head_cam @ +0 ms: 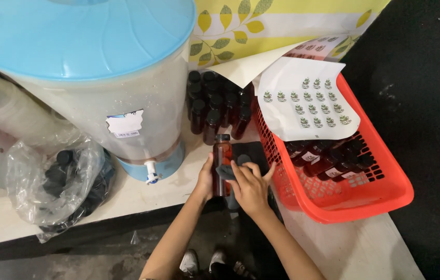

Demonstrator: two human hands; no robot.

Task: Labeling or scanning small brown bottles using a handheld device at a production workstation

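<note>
head-worn view, looking steeply down, close over table point(142, 199)

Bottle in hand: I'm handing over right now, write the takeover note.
Left hand: wrapped round a dark capped bottle, held upright at the table edge.
Right hand: pressing a dark cloth against the bottle's side.
Behind it: a cluster of capped dark bottles, no labels visible.
Right: red basket with labelled bottles lying in it, and a sticker sheet draped over its far end.
Left: dispenser and bag of black caps.
Done: several bottles labelled. Left: held bottle shows no label; cluster apparently unlabelled.
</note>
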